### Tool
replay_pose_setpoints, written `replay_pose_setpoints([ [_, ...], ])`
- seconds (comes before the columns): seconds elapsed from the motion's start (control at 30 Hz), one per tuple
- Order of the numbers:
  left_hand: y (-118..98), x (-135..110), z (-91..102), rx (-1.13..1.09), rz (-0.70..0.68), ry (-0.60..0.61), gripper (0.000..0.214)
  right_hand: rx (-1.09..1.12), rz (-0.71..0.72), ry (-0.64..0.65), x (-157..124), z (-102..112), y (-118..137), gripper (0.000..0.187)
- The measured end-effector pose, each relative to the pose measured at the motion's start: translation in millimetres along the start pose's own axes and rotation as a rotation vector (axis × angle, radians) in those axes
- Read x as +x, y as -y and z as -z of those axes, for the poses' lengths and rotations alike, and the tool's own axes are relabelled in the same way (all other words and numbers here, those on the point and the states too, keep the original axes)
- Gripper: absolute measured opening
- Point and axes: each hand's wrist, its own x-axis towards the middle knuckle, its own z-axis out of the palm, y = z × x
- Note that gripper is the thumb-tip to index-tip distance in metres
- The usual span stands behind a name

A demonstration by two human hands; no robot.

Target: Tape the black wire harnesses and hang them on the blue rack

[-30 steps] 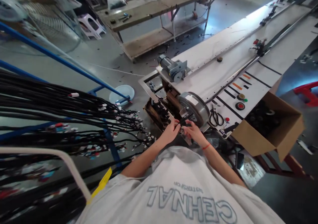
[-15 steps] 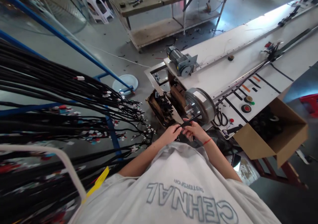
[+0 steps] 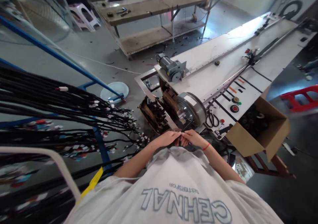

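My left hand (image 3: 169, 138) and my right hand (image 3: 192, 137) meet close in front of my shirt, their fingertips touching. Both are closed on the end of a black cable (image 3: 188, 125), and most of the gripped part is hidden behind the fingers. From my hands the cable leads to a grey ring-shaped wheel (image 3: 196, 110) at the near end of the long white table (image 3: 211, 70). Beyond the wheel it continues along the tabletop. Black-handled scissors (image 3: 213, 119) lie just right of the wheel.
Bundles of black cables (image 3: 57, 96) with white connectors hang on a blue rack (image 3: 99, 144) at my left. An open cardboard box (image 3: 275, 134) stands at the right. A motor (image 3: 170, 67) sits on the white table, and a metal frame (image 3: 146, 88) juts out from its end.
The view has shifted, so the table appears further left and lower. My hands have drawn nearer together and closer to my body, and less of the cable shows between them.
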Motion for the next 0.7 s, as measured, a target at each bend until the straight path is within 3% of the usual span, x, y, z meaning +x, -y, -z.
replay_pose_setpoints([
  [0.1,-7.2,23.7,-7.2,-0.079,0.020,0.061,0.063,-0.192,-0.005,-0.091,-13.2,-5.8,7.9,0.042],
  [0.27,-13.5,36.6,-14.5,0.158,-0.052,-0.104,0.057,-0.826,-0.058,-0.481,-30.2,-18.0,20.2,0.036],
  [0.5,-15.6,39.1,-23.8,0.185,-0.080,-0.179,0.057,-0.949,-0.166,-0.667,-18.3,-36.6,18.6,0.032],
  [0.6,-23.2,32.1,-23.7,0.141,-0.057,-0.221,0.060,-0.900,-0.298,-0.736,-29.2,-13.0,12.3,0.027],
  [0.7,-24.2,23.3,-9.1,0.105,-0.021,-0.170,0.066,-0.720,-0.516,-0.901,-71.7,35.3,-4.0,0.023],
])
